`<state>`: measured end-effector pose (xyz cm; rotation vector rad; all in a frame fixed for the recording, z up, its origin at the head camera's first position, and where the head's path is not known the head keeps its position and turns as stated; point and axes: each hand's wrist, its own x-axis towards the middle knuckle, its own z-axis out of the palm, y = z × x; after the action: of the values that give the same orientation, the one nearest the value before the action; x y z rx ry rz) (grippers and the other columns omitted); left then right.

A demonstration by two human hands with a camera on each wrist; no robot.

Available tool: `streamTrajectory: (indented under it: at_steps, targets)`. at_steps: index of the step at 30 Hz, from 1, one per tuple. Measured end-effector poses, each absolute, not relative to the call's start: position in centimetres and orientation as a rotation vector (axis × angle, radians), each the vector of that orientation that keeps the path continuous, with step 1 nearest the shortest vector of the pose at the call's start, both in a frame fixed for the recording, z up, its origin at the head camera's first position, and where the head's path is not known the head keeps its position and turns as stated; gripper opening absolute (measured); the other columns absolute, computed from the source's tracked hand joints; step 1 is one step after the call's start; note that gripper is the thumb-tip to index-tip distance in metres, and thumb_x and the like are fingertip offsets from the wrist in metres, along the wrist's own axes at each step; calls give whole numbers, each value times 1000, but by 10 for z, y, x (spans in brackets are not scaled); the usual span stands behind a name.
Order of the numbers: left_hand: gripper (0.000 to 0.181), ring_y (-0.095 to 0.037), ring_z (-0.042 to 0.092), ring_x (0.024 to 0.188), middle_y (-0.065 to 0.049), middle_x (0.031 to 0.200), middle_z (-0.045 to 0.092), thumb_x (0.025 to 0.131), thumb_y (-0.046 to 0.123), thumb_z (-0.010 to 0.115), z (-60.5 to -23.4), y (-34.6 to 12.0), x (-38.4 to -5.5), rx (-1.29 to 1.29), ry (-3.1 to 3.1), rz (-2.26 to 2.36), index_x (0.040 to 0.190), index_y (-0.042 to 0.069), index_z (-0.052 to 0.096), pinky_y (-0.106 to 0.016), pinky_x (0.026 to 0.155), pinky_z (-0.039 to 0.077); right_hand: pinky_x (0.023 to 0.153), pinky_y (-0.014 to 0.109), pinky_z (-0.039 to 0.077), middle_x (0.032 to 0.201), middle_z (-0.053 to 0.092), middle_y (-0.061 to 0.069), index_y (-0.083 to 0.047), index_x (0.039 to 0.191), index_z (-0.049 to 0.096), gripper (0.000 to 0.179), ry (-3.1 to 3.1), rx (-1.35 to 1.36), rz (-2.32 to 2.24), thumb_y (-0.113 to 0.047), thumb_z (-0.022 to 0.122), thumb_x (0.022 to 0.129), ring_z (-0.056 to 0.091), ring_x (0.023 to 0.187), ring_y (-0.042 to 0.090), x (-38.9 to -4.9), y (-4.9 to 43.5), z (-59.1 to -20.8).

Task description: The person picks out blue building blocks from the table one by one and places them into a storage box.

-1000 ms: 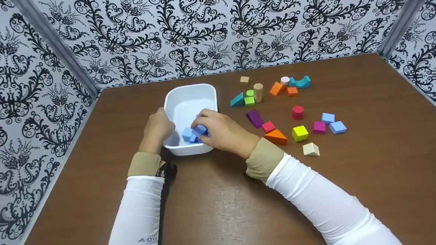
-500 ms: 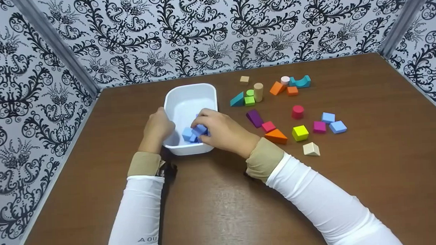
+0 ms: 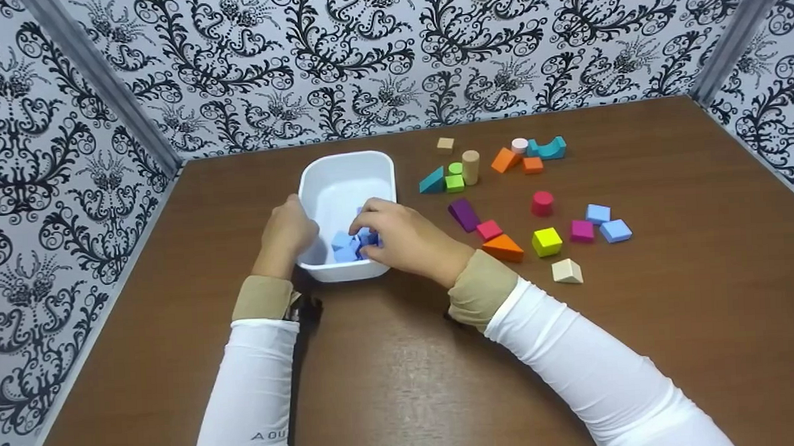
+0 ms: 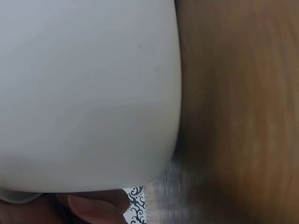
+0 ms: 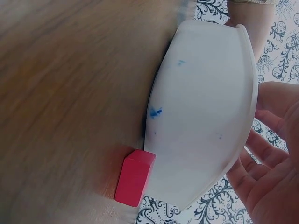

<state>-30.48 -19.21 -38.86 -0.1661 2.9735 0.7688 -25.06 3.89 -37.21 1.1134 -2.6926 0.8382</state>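
A white plastic tub (image 3: 345,272) stands on the table, with several light blue blocks (image 3: 345,253) lying in its near end. My left hand (image 3: 289,229) grips the tub's left rim, thumb at the inner side. Low in the left wrist view, the fingers (image 4: 91,207) of that hand show beside the tub wall. Over the right rim reaches my right hand (image 3: 408,239), its thumb and fingers parted above the blue blocks. In the right wrist view the fingertips of the right hand (image 5: 275,163) are hidden behind the tub's rim.
Right of the tub lie a purple wedge (image 3: 464,216), a red block (image 3: 489,230) and an orange triangle (image 3: 503,248). Farther right are a yellow cube (image 3: 546,242), a red cylinder (image 3: 541,204) and two blue blocks (image 3: 615,231). A patterned wall (image 3: 390,56) borders the table's back.
A blue block that was between my right thumb and fingers has dropped among the others in the tub. The right fingers have parted slightly. My left hand keeps its place.
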Motion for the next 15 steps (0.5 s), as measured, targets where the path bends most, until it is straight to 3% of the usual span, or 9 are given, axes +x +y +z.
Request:
streamTrajectory:
  at_steps: [15]
  targets:
    - [64,-47,59,132,-35,144,57,94,6,50,-387,-191,-305,-173,2962,775,155,-10,38,-58,109,49,100,37,54,117,67,11,-6,113,79,21,-2555,1179,668,-15,81,94,62,111,27,-253,47,-367]
